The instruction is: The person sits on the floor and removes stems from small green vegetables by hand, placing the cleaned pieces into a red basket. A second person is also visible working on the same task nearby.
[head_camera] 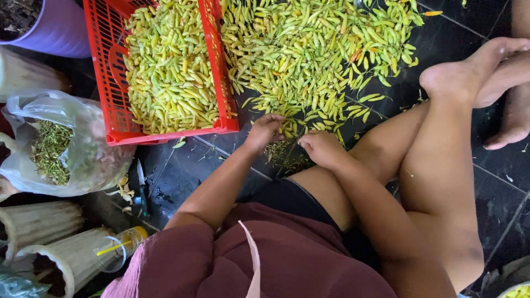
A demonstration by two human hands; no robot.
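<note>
Single head camera looks steeply down, close above the floor (182, 171).

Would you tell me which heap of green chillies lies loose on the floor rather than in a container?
The heap on the dark tiles, right of the red crate; the other heap fills that crate.

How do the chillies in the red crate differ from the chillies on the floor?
The chillies in the red crate are held inside its walls in a deep layer; the chillies on the floor spread loose over dark tiles and thin out towards the hands. Only the floor pile shows some orange ones. Both are mostly yellow-green.
</note>
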